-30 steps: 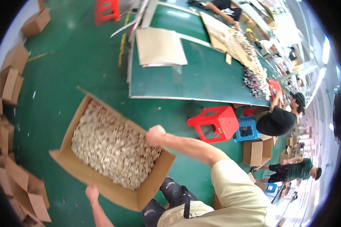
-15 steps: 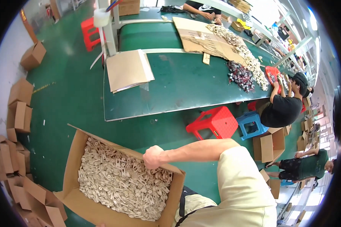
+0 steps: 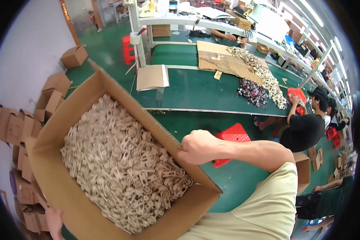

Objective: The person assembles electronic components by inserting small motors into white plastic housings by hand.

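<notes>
On rim of box (image 3: 77, 110), right grip (image 3: 198, 148) clenched; left grip (image 3: 54, 219) opposite, closure unclear; beige parts (image 3: 120, 168) inside.

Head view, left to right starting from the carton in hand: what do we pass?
Open carton filled with beige parts → right hand on the carton's rim → red stool, partly hidden by the forearm → co-worker in a black top.
</notes>
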The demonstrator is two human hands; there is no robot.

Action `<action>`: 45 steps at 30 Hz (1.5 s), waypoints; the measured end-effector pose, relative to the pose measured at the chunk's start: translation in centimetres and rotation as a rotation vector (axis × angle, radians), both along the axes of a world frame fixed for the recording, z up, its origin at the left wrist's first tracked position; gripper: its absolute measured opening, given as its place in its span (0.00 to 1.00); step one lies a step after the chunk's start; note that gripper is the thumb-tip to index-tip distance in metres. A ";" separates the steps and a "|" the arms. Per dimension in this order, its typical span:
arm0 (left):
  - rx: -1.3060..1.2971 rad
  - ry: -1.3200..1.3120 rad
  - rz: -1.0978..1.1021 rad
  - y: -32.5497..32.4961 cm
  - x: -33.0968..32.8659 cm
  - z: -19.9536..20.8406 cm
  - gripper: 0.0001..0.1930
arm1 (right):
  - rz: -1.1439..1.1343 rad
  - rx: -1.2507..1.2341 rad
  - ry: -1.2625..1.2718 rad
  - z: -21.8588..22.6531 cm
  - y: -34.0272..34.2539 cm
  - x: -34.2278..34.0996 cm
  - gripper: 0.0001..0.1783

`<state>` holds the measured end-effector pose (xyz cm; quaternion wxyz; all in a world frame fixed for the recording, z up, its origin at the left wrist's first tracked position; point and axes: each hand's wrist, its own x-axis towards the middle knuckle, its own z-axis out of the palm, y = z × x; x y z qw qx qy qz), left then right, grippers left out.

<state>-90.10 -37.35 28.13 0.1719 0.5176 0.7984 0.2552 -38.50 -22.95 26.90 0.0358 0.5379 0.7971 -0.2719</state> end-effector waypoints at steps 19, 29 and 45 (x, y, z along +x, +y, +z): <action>-0.052 0.112 0.023 -4.3 -2.1 1.0 0.18 | -0.161 0.175 0.125 3.2 -11.3 3.6 0.25; 0.175 -0.100 -0.097 -4.0 -0.3 4.5 0.20 | -0.386 0.323 0.157 7.7 -16.4 5.8 0.21; 0.062 0.035 -0.258 10.1 7.7 8.5 0.22 | -0.686 0.413 0.072 7.9 -19.7 6.5 0.23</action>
